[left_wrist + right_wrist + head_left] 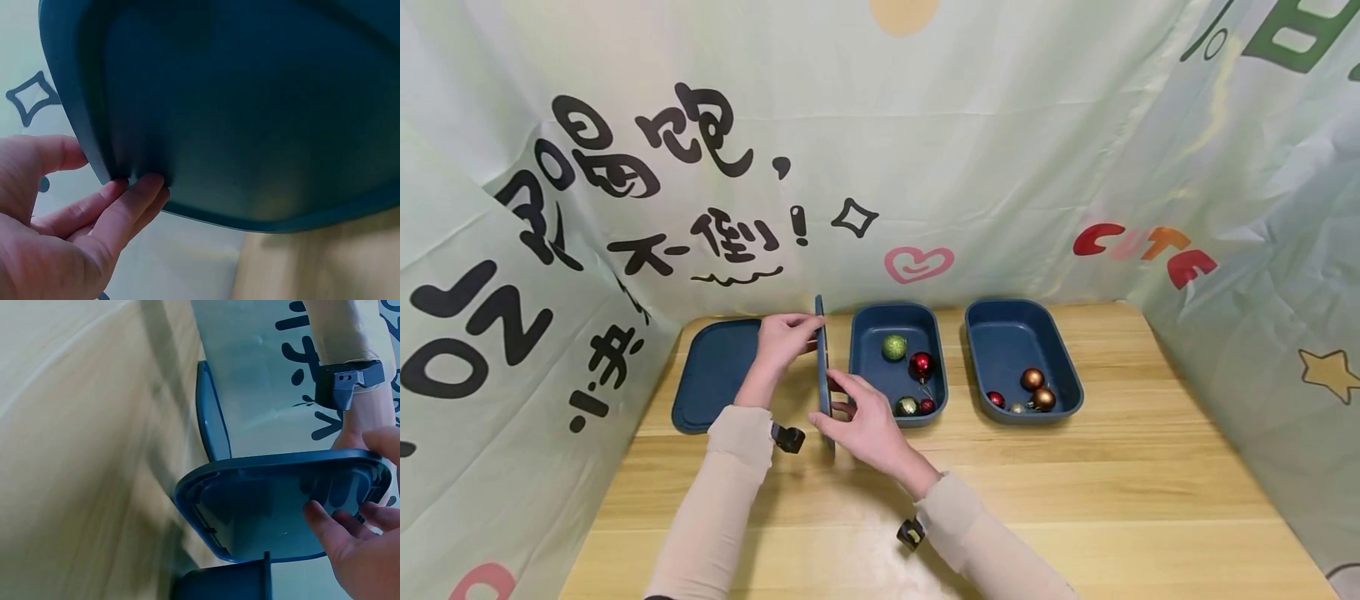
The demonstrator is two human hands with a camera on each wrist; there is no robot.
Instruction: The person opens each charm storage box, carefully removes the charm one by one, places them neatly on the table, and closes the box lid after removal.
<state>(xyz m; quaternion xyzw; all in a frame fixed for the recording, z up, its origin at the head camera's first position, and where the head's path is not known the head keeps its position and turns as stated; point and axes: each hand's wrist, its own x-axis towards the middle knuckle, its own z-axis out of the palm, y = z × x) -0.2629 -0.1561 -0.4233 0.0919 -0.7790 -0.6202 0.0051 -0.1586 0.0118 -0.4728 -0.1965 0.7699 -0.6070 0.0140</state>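
Observation:
A dark blue lid (pixel 822 358) stands on edge between my two hands, left of the middle box. My left hand (pixel 782 337) pinches its far end; in the left wrist view the thumb lies on one face and the fingers (pixel 134 203) on the other. My right hand (pixel 872 421) grips the near part, and the right wrist view shows its fingertips on the rimmed face of the lid (pixel 262 506). Beside the right hand is the middle blue box (pixel 895 321), holding a green glitter ball (pixel 894 347), a red ball (pixel 921 365) and smaller baubles.
Flat on the wooden table (pixel 1075 500), at the left, lies another blue lid (pixel 715 375). The right-hand blue box (pixel 1000 342) contains copper balls (pixel 1032 379), a small red ball (pixel 996 399) and a pale one. Printed cloth (pixel 1000 167) hangs behind and at both sides.

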